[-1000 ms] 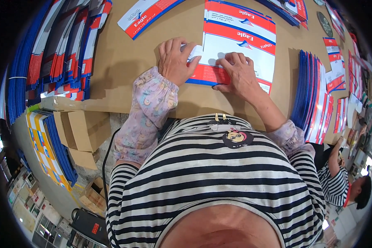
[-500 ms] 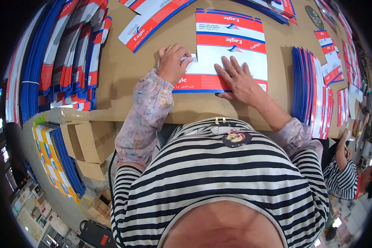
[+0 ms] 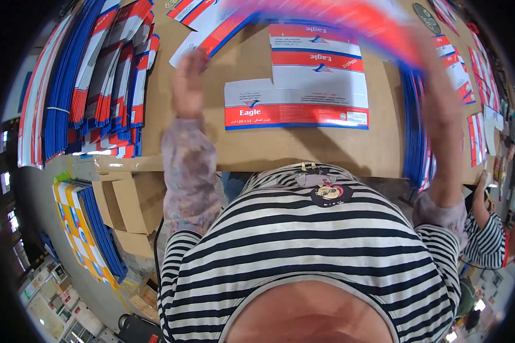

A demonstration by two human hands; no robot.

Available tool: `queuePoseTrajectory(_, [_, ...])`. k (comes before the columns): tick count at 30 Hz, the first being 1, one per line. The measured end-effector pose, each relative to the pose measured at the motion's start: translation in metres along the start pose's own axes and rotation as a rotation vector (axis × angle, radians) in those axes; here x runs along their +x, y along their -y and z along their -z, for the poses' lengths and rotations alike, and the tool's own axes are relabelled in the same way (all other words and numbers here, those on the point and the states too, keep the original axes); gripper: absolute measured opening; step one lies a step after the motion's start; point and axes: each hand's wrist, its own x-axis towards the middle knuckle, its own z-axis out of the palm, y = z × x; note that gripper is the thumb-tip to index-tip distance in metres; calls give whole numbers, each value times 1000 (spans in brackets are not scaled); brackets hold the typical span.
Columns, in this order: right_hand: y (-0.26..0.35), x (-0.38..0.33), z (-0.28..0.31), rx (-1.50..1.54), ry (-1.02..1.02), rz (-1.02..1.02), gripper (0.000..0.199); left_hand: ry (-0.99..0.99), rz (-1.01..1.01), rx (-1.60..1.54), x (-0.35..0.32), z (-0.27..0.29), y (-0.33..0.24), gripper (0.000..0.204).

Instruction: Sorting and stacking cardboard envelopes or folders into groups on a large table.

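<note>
While raised, left hand point(image 3: 187, 80) | blurred | grip unclear.

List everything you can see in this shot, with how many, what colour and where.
Flat carton blank: one, white, red and blue, lying mid-table.
Blurred carton blank: one, red and blue, raised above the table, between both hands.
Blank stacks: many, blue, red and white, left side of the table.
Upright blanks: one row, blue-edged, right side.
Table: one, brown.
Cardboard boxes: several, brown, below the table at left.
Co-worker: one, striped top, right edge.
Left hand: raised, blurred.
Right hand: raised, blurred.
</note>
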Motion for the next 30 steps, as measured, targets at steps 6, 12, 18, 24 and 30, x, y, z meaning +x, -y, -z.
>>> queuePoseTrajectory(6, [-102, -108, 20, -432, -100, -359, 59, 697, -313, 1394, -57, -45, 19, 101])
queuePoseTrajectory(12, [-127, -202, -72, -171, 266, -950, 46, 821, -185, 1526, -46, -48, 25, 112])
queuePoseTrajectory(18, [-33, -90, -97, 64, 160, -248, 73, 892, -81, 1513, -38, -57, 15, 110])
queuePoseTrajectory(24, [42, -53, -169, 116, 567, 87, 98, 898, -189, 1565, -35, -59, 18, 100])
queuePoseTrajectory(30, [41, -49, -176, -6, 534, 182, 84, 913, -197, 1509, -32, -57, 13, 100])
